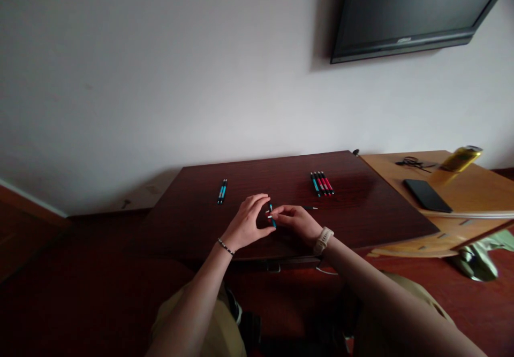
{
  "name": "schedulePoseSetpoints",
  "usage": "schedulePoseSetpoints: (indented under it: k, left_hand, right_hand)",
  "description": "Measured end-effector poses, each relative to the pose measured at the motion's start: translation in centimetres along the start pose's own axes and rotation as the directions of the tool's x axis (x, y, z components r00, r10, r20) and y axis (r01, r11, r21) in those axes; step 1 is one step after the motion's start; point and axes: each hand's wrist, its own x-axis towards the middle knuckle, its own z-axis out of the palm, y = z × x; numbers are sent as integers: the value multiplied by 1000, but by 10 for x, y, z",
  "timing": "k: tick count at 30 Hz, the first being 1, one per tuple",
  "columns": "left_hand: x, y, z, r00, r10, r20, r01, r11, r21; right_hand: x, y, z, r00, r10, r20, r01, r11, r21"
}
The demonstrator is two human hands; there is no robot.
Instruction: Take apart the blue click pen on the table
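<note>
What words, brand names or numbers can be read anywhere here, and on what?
None can be read.
Television: a small pale logo on its lower edge, too blurred.
Yellow can: print too small.
Watch: face not legible.
Pens, and the teal pen in the hands: no legible marks.

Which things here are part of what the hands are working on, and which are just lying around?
In use: blue pen held by left hand and right hand; two blue pens; pen row.
Lying about: phone, yellow can, cable, TV.
</note>
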Motion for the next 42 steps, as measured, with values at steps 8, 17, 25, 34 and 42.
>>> schedulePoseSetpoints:
  k: [8, 17, 25, 34, 42]
  left_hand:
    - [0, 1, 6, 1000, 9, -11, -8, 992, 125]
    - [-4, -40, -13, 999, -39, -1, 39, 993, 109]
    - [-22, -81, -14, 990, -134, 48, 131, 990, 58]
    - [-31, -99, -10, 950, -260, 172, 250, 965, 80]
    - [-33, -106, -10, 952, -254, 173, 247, 967, 59]
  right_hand:
    - [3, 3, 4, 992, -129, -9, 123, 958, -261]
    - [0, -1, 0, 992, -79, -97, 60, 981, -186]
    - [-1, -2, 2, 993, -44, -107, 30, 991, -128]
    - [2, 4, 1, 993, -18, -115, 8, 996, -87]
    - [2, 5, 1, 993, -6, -114, -4, 996, -88]
